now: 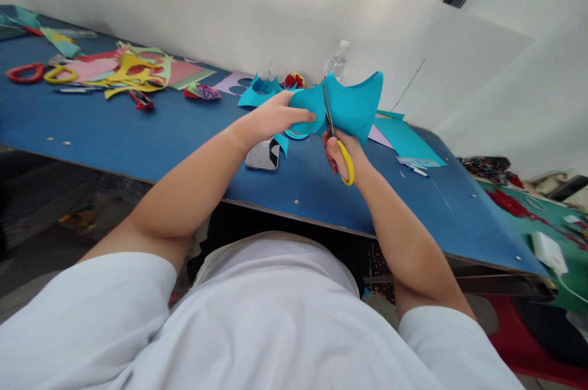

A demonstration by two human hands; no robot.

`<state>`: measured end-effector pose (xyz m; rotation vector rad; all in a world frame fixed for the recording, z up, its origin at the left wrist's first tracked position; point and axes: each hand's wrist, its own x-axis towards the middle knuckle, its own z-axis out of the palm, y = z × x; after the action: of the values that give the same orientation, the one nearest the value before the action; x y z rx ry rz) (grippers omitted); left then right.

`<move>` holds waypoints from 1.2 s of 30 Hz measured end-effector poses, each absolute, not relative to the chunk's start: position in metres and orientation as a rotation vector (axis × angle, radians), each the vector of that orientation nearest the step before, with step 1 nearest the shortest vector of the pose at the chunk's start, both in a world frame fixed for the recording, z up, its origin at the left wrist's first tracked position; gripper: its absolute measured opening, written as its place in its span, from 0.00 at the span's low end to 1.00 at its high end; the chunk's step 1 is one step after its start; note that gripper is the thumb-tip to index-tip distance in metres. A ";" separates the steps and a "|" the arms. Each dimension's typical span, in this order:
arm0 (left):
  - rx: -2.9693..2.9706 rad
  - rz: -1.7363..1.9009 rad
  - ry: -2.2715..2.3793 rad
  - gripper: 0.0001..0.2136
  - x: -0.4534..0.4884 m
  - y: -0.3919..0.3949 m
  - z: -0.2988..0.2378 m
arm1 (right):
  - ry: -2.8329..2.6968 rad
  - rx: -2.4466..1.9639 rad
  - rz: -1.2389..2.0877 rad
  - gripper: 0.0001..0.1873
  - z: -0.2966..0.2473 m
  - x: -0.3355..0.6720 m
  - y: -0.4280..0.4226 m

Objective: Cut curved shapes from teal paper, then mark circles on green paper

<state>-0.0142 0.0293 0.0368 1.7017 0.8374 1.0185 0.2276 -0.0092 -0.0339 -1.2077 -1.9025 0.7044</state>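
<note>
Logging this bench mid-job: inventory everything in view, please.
Main table: 1, blue, centre
Side table: 1, green, right
Held paper: 1, turquoise, centre
Scissors: 1, yellow-handled, blades at held paper
Phone: 1, dark-faced, main table's front
Cut-outs: several, turquoise, behind phone
Round item: 1, red-yellow, back
Bottle: 1, clear, back
Sheets: several, mostly turquoise, main table's right
Pen: 1, blue-white, by sheets
Scraps: uncountable, mixed colours, main table's left
Handle loops: 2, red, yellow, far left
Adapter: 1, white, side table
Clutter: too blurred to count, partly red, side table
Left hand: 1, bare, gripping held paper
Right hand: 1, bare, gripping scissors
</note>
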 end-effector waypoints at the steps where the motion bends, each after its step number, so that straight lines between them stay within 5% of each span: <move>1: 1.704 1.019 0.842 0.21 -0.015 0.030 0.036 | -1.889 -1.197 0.705 0.48 -0.034 0.227 -0.009; 36: 1.691 1.063 0.728 0.16 -0.014 0.031 0.038 | -1.830 -1.153 0.695 0.48 -0.037 0.227 -0.009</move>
<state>-0.0143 0.0305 0.0381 1.6910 0.7282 1.0629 0.2274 -0.0086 -0.0373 -1.1526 -1.8298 0.6954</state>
